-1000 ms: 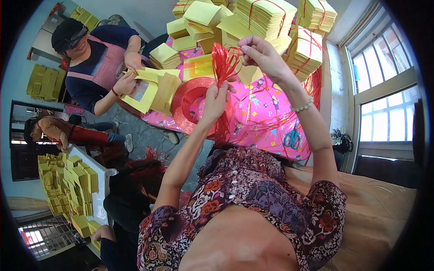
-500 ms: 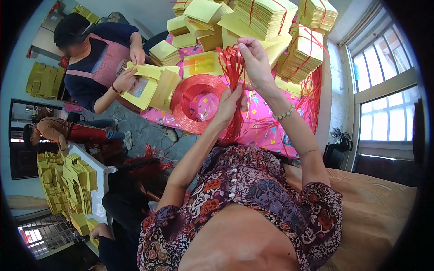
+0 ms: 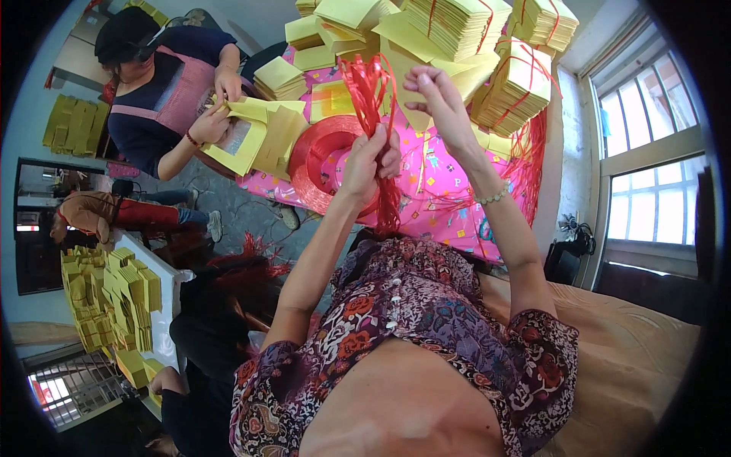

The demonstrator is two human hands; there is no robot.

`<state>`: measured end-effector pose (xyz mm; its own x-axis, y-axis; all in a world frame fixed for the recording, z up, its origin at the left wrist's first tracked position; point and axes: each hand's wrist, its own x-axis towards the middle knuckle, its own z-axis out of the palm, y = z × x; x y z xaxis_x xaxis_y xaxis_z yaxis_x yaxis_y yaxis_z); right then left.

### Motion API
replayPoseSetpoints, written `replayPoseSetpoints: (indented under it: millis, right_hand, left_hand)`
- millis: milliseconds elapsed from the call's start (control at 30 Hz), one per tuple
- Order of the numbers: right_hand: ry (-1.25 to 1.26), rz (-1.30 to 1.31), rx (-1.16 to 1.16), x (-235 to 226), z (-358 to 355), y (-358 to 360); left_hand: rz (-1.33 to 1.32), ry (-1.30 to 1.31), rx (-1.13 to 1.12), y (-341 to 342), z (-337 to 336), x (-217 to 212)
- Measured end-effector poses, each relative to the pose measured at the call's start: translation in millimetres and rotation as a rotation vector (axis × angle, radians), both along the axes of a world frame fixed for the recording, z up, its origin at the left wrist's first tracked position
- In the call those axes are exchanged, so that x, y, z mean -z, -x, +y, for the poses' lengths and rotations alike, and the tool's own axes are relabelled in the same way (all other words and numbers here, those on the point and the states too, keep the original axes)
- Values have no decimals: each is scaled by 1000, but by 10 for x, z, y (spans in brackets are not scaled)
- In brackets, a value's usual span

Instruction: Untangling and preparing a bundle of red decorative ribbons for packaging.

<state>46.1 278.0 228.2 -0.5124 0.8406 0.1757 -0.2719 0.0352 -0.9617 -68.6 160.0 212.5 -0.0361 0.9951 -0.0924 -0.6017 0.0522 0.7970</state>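
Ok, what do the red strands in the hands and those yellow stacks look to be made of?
Red strands: seemingly thin plastic raffia-type string, glossy, splitting into flat ribbons; the left hand grips them, the right hand pinches near the top. Yellow stacks: likely matte paper sheets, layered edges showing, tied with red string. Red spool: apparently the same string, wound.

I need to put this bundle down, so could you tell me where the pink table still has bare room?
The pink tablecloth shows bare between the red string spool and the tied yellow paper stacks, below the right hand. The far side is crowded with yellow stacks. At the spool's left, a co-worker's hands fold yellow sheets. The left hand grips red strings.
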Motion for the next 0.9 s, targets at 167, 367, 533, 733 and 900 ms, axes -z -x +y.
replayPoseSetpoints:
  millis: [167,367,533,733,900]
  right_hand:
    - [-67,-44,-495,415,-332,12]
    - [-213,-285,-478,581,-626,51]
    - [-181,-271,-394,720,-690,118]
    - [-179,-137,-304,614,-790,270]
    - [-108,-35,-626,303,-978,370]
  left_hand:
    - [-8,-87,-72,138,-31,-154]
    - [-66,-198,-174,324,-132,-262]
    - [-88,-198,-321,383,-178,-348]
    - [-80,-216,-403,463,-204,-354]
    - [-93,-259,-487,439,-283,-488]
